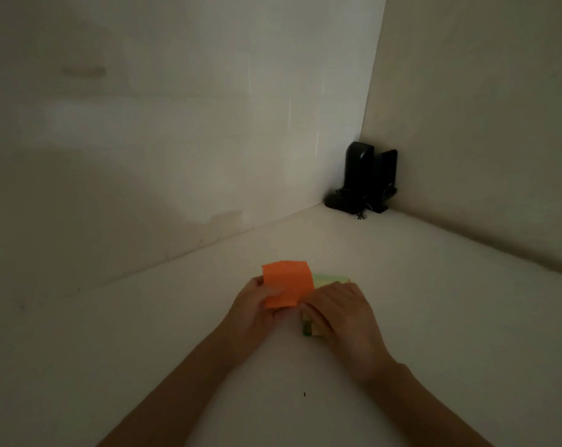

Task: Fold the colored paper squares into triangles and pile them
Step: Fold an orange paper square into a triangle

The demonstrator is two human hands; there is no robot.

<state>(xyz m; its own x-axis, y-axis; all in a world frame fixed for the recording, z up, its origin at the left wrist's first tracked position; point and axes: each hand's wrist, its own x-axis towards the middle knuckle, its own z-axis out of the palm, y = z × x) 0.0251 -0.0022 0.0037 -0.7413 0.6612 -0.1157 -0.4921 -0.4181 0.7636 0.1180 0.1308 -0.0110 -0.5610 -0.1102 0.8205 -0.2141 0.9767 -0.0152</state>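
An orange paper square (288, 282) is lifted off the white table, slightly curled. My left hand (257, 309) pinches its lower left part between thumb and fingers. My right hand (340, 312) lies over a stack of colored paper (332, 278), of which green and yellow edges show at the far side and at the near left (307, 327). The right fingertips meet the orange sheet's lower right corner; whether they pinch it is hidden.
The white table (434, 301) meets two pale walls in a corner. Two black speakers with cables (363, 180) stand in that corner at the back right. A small dark speck (304, 394) lies on the table between my forearms.
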